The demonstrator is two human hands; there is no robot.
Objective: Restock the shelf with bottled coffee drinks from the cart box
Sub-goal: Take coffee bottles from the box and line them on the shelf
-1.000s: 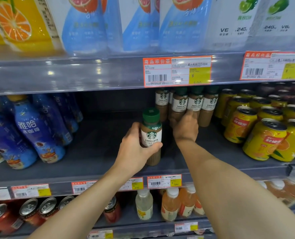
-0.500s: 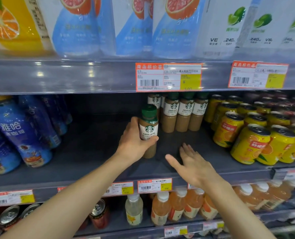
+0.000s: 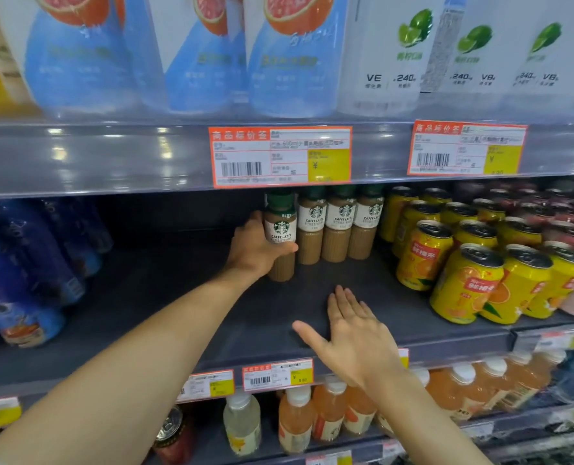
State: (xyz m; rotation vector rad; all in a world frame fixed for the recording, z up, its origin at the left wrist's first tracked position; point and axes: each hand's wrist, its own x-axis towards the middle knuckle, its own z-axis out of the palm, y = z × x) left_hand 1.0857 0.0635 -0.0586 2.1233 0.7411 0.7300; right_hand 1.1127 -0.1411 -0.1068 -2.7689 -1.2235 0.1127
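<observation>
A left hand [image 3: 257, 250] is gripping a coffee bottle [image 3: 280, 237] upright on the shelf [image 3: 178, 297], thumb across its front, fingers hidden behind, just left of three matching bottles [image 3: 342, 223]. The right hand [image 3: 356, 337] is hovering flat, fingers spread, holding nothing.

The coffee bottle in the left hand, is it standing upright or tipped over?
Upright. The coffee bottle has its green cap on top and label level, matching the row beside it, gripped by the left hand.
</observation>
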